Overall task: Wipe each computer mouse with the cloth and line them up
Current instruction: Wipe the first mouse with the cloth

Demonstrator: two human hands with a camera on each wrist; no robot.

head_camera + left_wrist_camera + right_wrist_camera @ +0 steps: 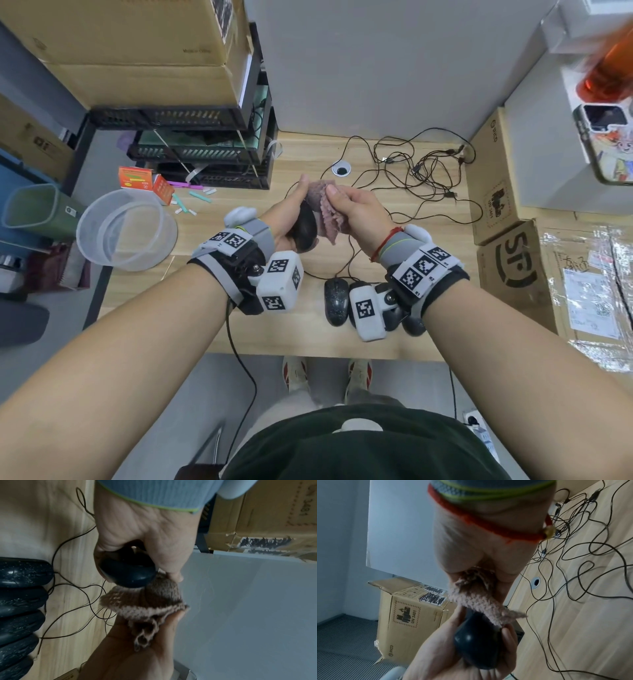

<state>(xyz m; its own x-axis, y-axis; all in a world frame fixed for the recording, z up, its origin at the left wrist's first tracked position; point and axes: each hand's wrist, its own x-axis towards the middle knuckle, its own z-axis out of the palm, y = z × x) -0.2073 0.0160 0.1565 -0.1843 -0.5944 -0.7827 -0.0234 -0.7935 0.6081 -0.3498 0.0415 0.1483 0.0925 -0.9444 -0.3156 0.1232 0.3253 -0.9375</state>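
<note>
My left hand (pixel 291 214) grips a black wired mouse (pixel 304 229) and holds it raised above the wooden desk (pixel 394 246). My right hand (pixel 344 204) pinches a bunched pinkish-brown knitted cloth (pixel 325 210) and presses it against the mouse's front end. The left wrist view shows the mouse (pixel 127 573) in the palm with the cloth (pixel 147 601) against it. In the right wrist view the cloth (pixel 471 600) lies over the mouse (pixel 476 645). Several black mice (pixel 337 301) lie side by side near the desk's front edge, partly hidden by my right wrist; the row (pixel 22 585) looks dusty.
Tangled mouse cables (pixel 421 171) spread over the desk's back right. A clear plastic tub (pixel 126 229) hangs over the left edge. Black crates (pixel 205 150) stand at the back left, cardboard boxes (pixel 507 260) at the right. A cable grommet (pixel 341 169) sits behind my hands.
</note>
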